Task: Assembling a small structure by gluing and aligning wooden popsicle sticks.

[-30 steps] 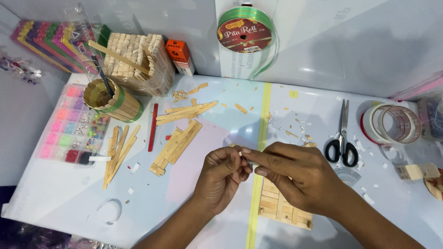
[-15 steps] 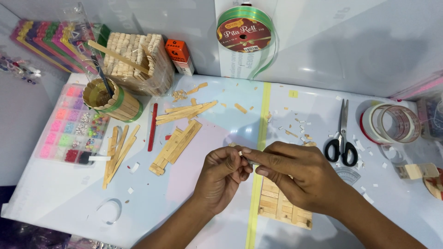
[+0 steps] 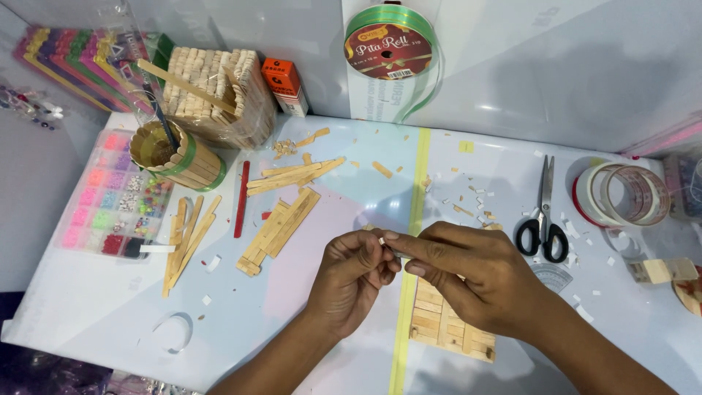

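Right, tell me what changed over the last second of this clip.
Almost nothing. The left hand and right hand stay pinched together on a tiny white scrap above the flat panel of wooden sticks; at most the fingers shifted slightly. The black-handled scissors and loose wooden sticks lie unmoved.

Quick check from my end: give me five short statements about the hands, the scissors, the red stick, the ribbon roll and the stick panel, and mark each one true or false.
1. Both hands pinch one tiny white piece between them. True: the left hand and right hand meet at the small white piece.
2. The scissors lie to the left of the hands. False: the scissors lie to the right of them, blades shut.
3. The red stick lies beside the stick-walled cup. True: the red stick lies just right of the cup.
4. The green ribbon roll lies flat on the table. False: the ribbon roll stands against the back wall.
5. A panel of joined sticks lies under the right hand. True: the panel shows beneath it.
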